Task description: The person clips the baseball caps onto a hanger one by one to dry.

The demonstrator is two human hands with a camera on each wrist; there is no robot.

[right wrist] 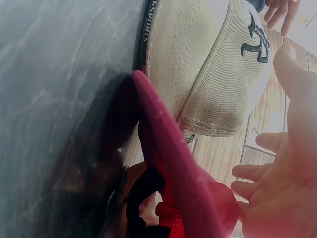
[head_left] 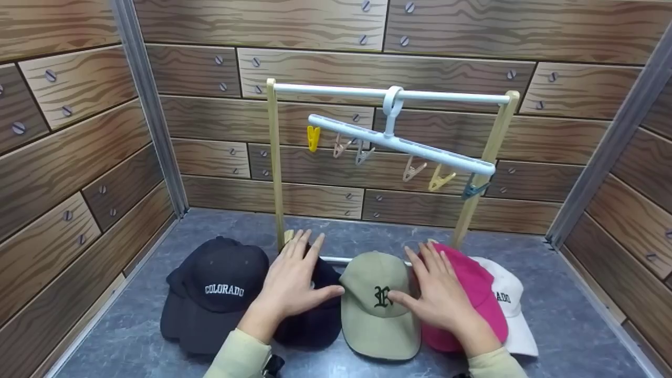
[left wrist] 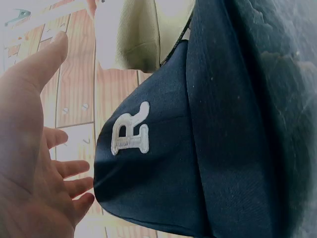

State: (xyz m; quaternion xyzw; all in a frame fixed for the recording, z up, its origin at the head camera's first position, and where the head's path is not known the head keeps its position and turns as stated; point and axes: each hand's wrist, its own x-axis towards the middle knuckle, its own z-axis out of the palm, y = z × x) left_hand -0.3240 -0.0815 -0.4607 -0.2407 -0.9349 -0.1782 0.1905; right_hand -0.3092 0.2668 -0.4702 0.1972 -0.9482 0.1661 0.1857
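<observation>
Navy cap [head_left: 312,326] and pink cap [head_left: 476,283] sit partly hidden behind outspread hands [head_left: 291,281] [head_left: 440,294].

Your bare left hand [head_left: 294,278] and bare right hand [head_left: 438,289], your pale yellow-green left sleeve [head_left: 237,357], matching right sleeve [head_left: 496,366], black wrist piece [head_left: 273,366] beside the left one, black sliver [head_left: 462,375] beside the right

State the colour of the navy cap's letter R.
White; the letter R shows best from the left wrist.

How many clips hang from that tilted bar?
6, left to right along the bar: yellow clip, pink clip, grey clip, second pink clip, second yellow clip, teal clip.
</observation>
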